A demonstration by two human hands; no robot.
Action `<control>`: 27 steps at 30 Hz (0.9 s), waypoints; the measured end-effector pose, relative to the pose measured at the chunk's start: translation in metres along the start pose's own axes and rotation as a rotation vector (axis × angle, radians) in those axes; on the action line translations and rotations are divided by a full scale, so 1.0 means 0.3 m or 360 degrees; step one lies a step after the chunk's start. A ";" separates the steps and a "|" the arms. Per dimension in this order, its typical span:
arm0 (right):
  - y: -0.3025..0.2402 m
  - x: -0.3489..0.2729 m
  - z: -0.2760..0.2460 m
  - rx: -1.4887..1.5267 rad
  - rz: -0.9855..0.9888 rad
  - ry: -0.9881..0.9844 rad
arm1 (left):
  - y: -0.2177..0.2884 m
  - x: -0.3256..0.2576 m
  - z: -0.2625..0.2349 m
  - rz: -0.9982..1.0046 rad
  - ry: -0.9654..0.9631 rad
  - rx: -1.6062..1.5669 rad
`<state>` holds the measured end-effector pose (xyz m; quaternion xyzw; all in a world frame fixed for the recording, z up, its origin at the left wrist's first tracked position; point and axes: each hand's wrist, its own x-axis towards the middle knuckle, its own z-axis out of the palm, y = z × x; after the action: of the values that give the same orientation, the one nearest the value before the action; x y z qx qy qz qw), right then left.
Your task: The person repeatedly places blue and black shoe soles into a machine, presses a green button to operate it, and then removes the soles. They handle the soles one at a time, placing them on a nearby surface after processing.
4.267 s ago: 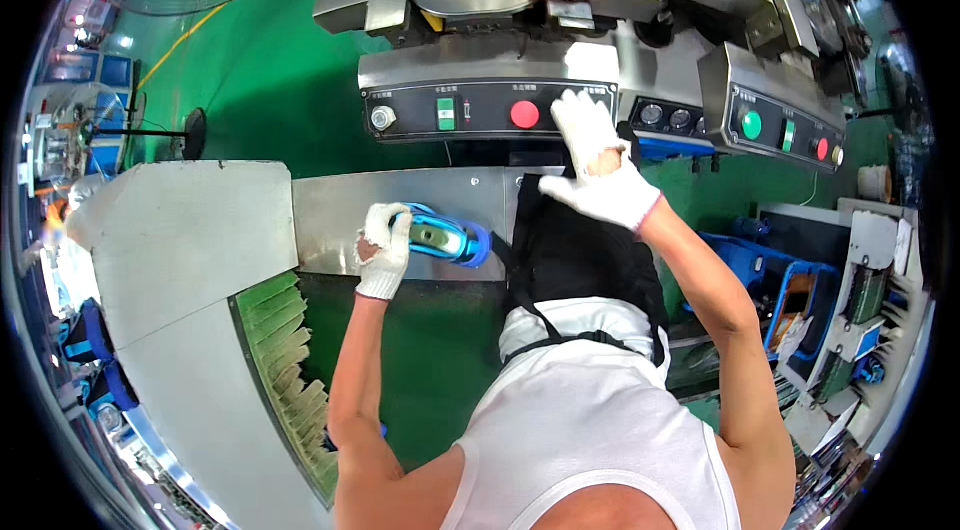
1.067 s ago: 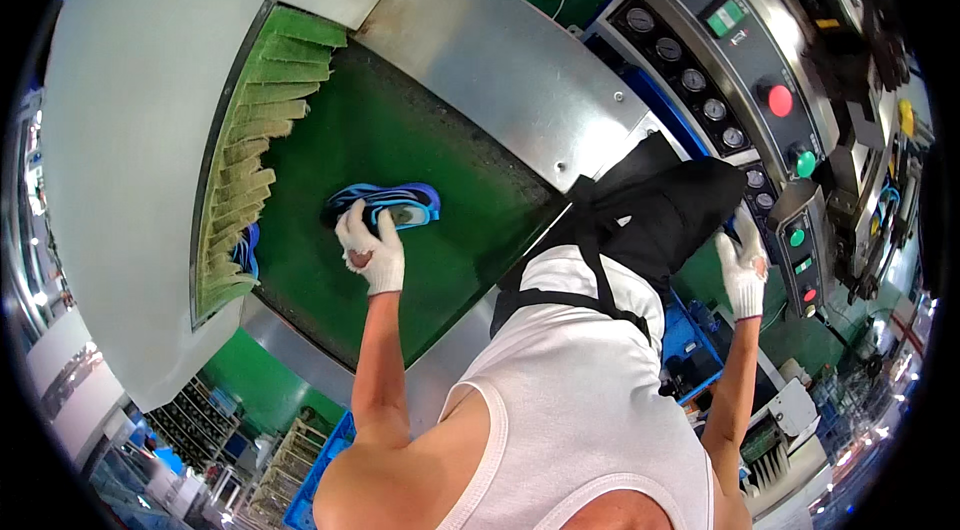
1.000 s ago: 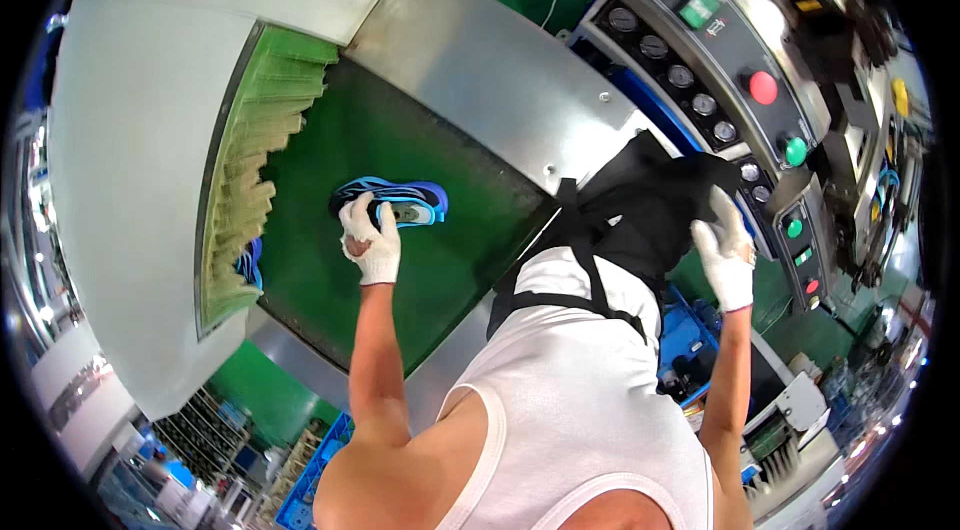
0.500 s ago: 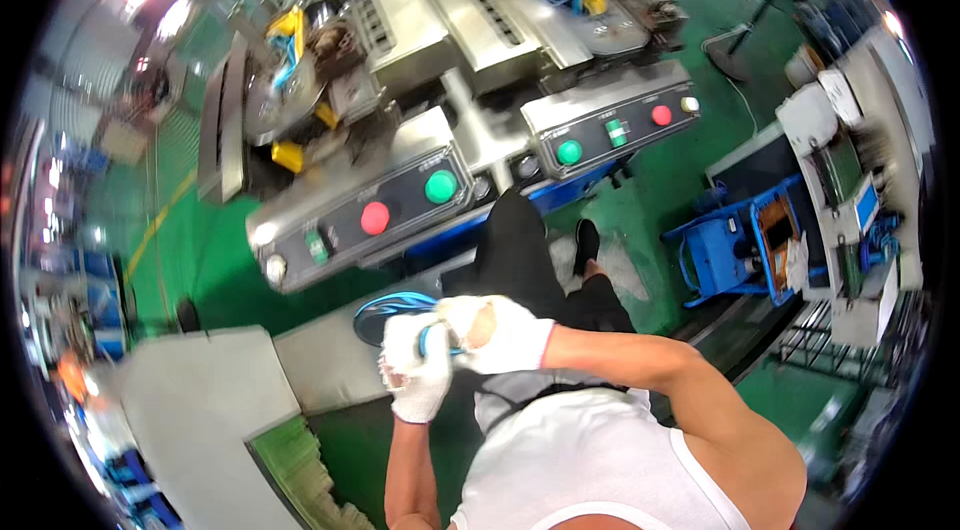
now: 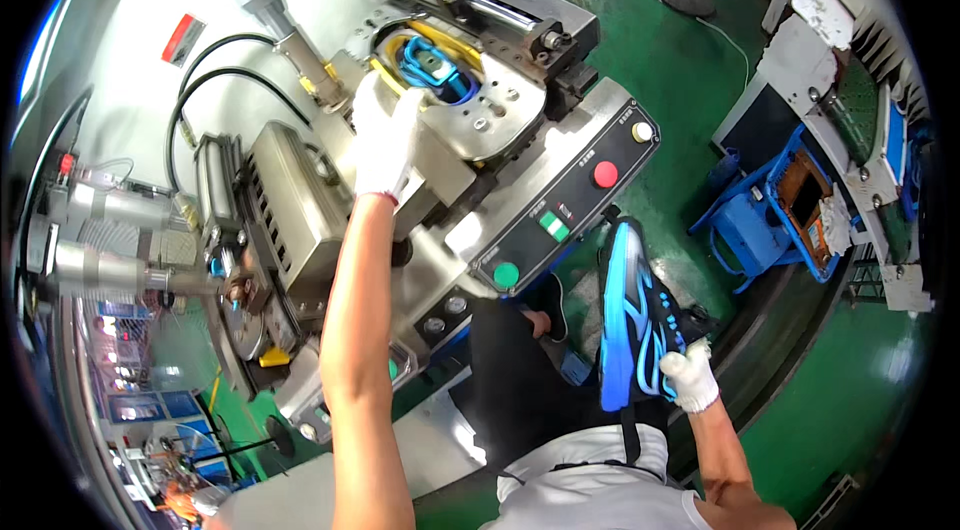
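My right hand (image 5: pixel 690 377), in a white knit glove, grips a sneaker (image 5: pixel 628 315) with a bright blue sole and black upper. It holds the shoe near its lower end, upright beside my right thigh. My left hand (image 5: pixel 385 135), gloved as well, reaches forward to the machine's yellow-edged clamp (image 5: pixel 470 115). Its thumb and fingers look spread apart, though the glare blurs their tips. Just beyond them, a second blue-and-dark shoe (image 5: pixel 435 70) sits in the clamp. Whether my left fingers touch that shoe, I cannot tell.
Below the clamp is a control panel (image 5: pixel 560 200) with a red button (image 5: pixel 606 175) and a green button (image 5: pixel 505 275). Another press station (image 5: pixel 290 200) stands to the left. On the right are a blue stool (image 5: pixel 755 220) and a workbench (image 5: pixel 790 70).
My hands were together over my lap around something blue and dark. They have parted: the left has gone forward to the clamp, the right rightward with a sneaker. The view has shifted toward the right-hand station.
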<state>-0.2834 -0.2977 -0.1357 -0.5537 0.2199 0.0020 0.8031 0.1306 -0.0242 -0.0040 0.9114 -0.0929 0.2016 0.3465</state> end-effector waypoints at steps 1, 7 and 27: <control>0.015 0.014 -0.026 0.0148 0.0158 0.0069 | -0.051 0.098 0.072 -0.0147 -0.0035 0.0143; 0.098 0.067 -0.107 0.0237 0.0507 0.0350 | -0.264 0.403 0.403 -0.0194 -0.0033 0.0017; -0.308 0.523 0.260 -0.0355 -0.0346 0.0408 | 0.060 -0.533 -0.403 0.0998 -0.0406 -0.0867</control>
<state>-0.0916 -0.3018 -0.0868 -0.6556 0.2576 -0.1308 0.6977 -0.0557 0.0479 0.0197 0.7320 -0.4572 0.1510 0.4820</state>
